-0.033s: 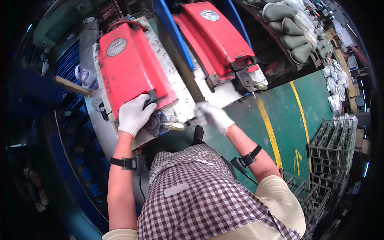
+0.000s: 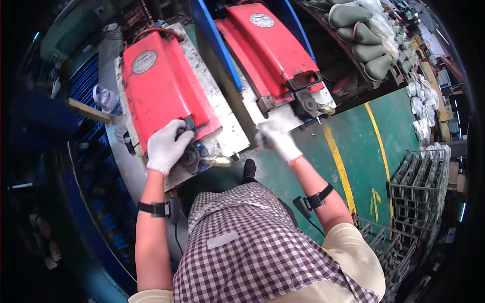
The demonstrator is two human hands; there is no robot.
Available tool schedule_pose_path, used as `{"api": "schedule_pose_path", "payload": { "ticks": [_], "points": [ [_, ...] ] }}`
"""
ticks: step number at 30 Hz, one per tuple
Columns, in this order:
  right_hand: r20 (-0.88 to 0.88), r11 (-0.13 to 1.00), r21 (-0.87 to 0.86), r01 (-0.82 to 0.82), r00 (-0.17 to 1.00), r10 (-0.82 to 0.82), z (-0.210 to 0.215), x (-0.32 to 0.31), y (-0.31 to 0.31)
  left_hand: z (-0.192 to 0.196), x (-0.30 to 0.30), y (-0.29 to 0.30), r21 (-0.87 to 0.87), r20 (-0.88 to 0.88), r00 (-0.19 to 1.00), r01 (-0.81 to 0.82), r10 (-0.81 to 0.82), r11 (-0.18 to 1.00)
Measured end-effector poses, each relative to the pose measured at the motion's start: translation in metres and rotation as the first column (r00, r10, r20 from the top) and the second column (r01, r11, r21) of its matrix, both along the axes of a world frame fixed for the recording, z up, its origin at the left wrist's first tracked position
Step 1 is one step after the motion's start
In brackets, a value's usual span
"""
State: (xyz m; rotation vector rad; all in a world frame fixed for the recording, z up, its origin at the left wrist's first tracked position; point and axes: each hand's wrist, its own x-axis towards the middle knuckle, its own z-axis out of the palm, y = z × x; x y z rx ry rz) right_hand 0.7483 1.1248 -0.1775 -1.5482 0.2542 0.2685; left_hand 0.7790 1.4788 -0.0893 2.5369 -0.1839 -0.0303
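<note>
A red machine cover (image 2: 164, 86) with a round pale label lies over the left machine. My gloved left hand (image 2: 167, 144) is closed on the black handle (image 2: 188, 122) at the cover's near end. Just below that handle are a dark round part (image 2: 191, 159) and a worn, pale metallic piece (image 2: 217, 160). My gloved right hand (image 2: 278, 140) hovers off the front edge of the white bench top (image 2: 222, 134), apart from both machines. Its fingers look curled and are blurred by motion; a small reddish bit shows under them, too smeared to name.
A second red machine (image 2: 273, 48) stands to the right between blue panels (image 2: 217, 43). Grey-green shoe-like forms (image 2: 366, 53) crowd a rack at the upper right. Wire racks (image 2: 419, 177) stand at the right on the green floor. A clear lilac container (image 2: 107, 98) sits at the left.
My right hand has moved a little to the right, away from the bench's front corner. My left hand stays on the black handle. The whole view has shifted slightly.
</note>
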Motion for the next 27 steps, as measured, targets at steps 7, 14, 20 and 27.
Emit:
{"api": "schedule_pose_path", "payload": {
  "ticks": [7, 14, 20, 27],
  "points": [
    [0.319, 0.044, -0.947, 0.317, 0.946, 0.056, 0.02, 0.054, -0.173, -0.005, 0.013, -0.098, -0.216, 0.447, 0.891, 0.194, -0.08, 0.957],
    [-0.252, 0.455, -0.877, -0.153, 0.954, -0.165, 0.022, -0.02, -0.11, -0.011, 0.044, -0.205, -0.051, 0.297, 0.847, 0.475, -0.441, 0.878],
    [0.458, 0.444, -0.822, 0.356, 0.877, 0.147, 0.05, 0.011, -0.117, 0.001, 0.067, -0.245, 0.096, 0.446, 0.728, 0.54, -0.521, 0.836],
    [0.169, 0.401, -0.913, 0.072, 0.963, 0.211, 0.011, 0.185, -0.103, 0.076, 0.121, -0.249, 0.044, 0.731, 0.565, 0.521, -0.383, 0.852]
  ]
}}
